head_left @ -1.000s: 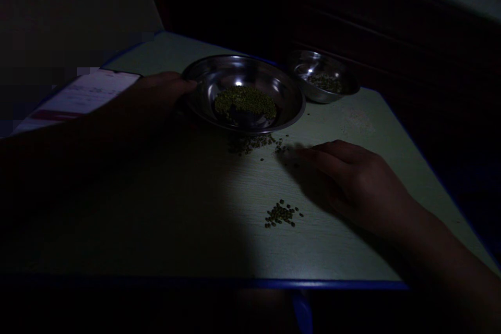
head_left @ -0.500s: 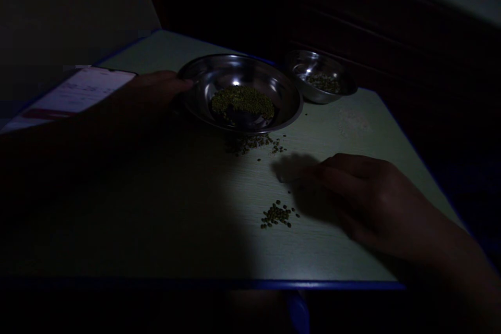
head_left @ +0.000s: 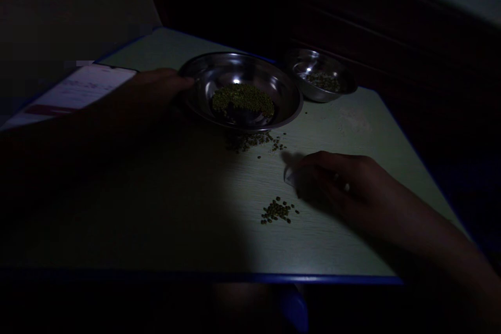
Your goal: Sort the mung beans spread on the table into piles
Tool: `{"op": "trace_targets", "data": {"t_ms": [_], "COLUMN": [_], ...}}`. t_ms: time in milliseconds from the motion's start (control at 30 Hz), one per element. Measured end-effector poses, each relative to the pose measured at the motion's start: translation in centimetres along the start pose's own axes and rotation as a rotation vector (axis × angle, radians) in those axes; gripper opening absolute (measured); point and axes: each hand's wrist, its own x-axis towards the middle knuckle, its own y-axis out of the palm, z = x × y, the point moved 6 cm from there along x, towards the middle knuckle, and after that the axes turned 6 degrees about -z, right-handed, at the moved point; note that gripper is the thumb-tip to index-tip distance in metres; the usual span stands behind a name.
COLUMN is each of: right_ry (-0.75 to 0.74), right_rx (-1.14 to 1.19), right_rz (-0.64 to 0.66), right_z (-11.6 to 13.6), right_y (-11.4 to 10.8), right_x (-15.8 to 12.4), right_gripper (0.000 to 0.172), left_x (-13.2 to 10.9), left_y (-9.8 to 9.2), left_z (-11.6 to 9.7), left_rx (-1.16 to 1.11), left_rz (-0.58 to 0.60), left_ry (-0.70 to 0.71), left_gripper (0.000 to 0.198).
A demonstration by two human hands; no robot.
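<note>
The scene is very dark. My left hand (head_left: 154,87) rests on the table and touches the left rim of a large steel bowl (head_left: 285,95) that holds green beans. My right hand (head_left: 344,182) lies on the table with its fingers curled inward, just right of a small heap of green beans (head_left: 277,211). Whether it holds any beans I cannot make out. More loose beans (head_left: 256,141) lie scattered in front of the large bowl.
A smaller steel bowl (head_left: 344,88) with a few beans stands behind and right of the large one. A lit phone screen (head_left: 74,93) lies at the far left. The pale table (head_left: 195,209) has a blue edge along its front.
My right hand drew back from the scattered beans near the bowl toward the small heap, and its fingers curled in. My left hand stayed at the bowl's rim.
</note>
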Motion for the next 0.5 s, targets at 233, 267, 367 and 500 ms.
{"op": "trace_targets", "data": {"t_ms": [233,267,367,500], "right_ry": [-0.087,-0.106,-0.191,-0.229], "right_rx": [0.125,0.138,0.131,0.090], "right_rz": [-0.005,-0.006,-0.006,-0.063], "right_z": [1.2,1.4,2.0,2.0], "right_y": [1.3,1.4,1.7,1.2], "right_x": [0.3,0.4,0.4,0.3], "right_gripper": [0.038,0.039,0.037,0.033], "left_x": [0.2,0.2,0.2,0.1], "left_y": [0.1,0.1,0.1,0.4], "left_z": [0.3,0.4,0.9,1.5], "left_rx": [-0.076,-0.088,-0.103,-0.097], "left_rz": [-0.020,-0.020,-0.010,0.011], "left_ry": [-0.045,-0.054,-0.018,0.014], "left_gripper": [0.082,0.079,0.079,0.078]}}
